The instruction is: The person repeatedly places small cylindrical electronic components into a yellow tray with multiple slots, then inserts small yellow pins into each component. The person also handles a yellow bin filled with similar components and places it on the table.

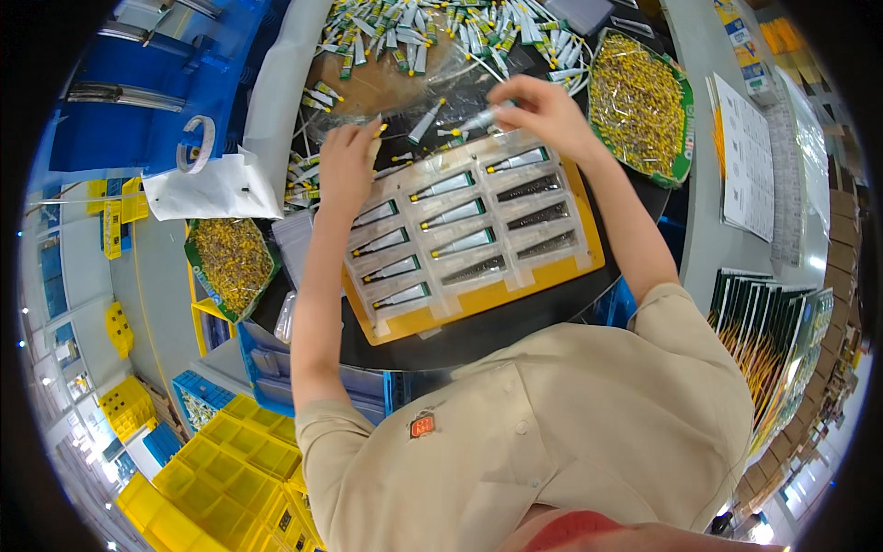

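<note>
My right hand (541,112) pinches a small silver tube (480,120) by one end, just above the far edge of a clear plastic tray (423,213). This tray lies on a yellow board (487,293). Silver tubes with green ends fill the tray's left column, most of the middle one and the far slot of the right one. The other slots show dark bottoms. My left hand (346,167) is closed near the tray's far left corner; a bit of yellow shows at its fingertips, but what they grip is unclear. Between my hands lies a loose tube (427,122).
A heap of tubes (405,32) covers the table's far side. Green-edged boxes of small yellow-topped pieces stand right (641,106) and left (232,262). A white plastic roll (285,83) borders the table's left. Yellow bins (230,460) stand at lower left.
</note>
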Tool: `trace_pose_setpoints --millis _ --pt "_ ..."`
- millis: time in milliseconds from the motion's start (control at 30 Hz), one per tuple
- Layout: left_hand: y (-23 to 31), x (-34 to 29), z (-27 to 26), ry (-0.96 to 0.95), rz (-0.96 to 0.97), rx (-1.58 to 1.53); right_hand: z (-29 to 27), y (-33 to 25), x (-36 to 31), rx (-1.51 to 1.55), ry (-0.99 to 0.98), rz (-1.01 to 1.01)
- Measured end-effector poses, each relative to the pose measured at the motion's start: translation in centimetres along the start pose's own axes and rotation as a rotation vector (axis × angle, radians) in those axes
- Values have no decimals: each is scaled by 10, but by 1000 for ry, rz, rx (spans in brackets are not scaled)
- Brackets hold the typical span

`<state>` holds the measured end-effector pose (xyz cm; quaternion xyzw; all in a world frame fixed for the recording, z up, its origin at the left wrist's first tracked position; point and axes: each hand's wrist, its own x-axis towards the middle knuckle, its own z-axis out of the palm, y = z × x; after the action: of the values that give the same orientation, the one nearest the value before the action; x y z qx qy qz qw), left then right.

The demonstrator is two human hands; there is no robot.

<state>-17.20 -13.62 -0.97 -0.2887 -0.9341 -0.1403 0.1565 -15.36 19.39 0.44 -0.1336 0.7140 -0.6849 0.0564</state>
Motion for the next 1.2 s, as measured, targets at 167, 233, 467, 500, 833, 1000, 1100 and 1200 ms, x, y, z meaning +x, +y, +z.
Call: trace_pose_setpoints --millis 167,233,467,500,833,1000,1100,1200 --pt "73 -61 -21 79 -547 -801 -31 -15 -88 -533 4 249" --pt "90 -69 -20 104 -566 -871 -27 -7 -93 -817 -95 -87" --pt "144 -110 -29 47 -681 -1401 -15 51 21 -865 269 -183" --pt "153 -117 -26 65 -621 -1306 -18 64 46 -971 359 -195" --pt "159 -127 -26 -102 -82 -519 -38 40 48 -823 167 -331" --pt "159 -121 -19 -130 -125 -411 -29 -4 -103 -496 -108 -207" --pt "158 -113 -18 -138 -142 -335 -20 -8 -148 -823 -211 -336" --pt "165 -94 -20 -22 -224 -413 -11 -9 -152 -1084 -282 -432"
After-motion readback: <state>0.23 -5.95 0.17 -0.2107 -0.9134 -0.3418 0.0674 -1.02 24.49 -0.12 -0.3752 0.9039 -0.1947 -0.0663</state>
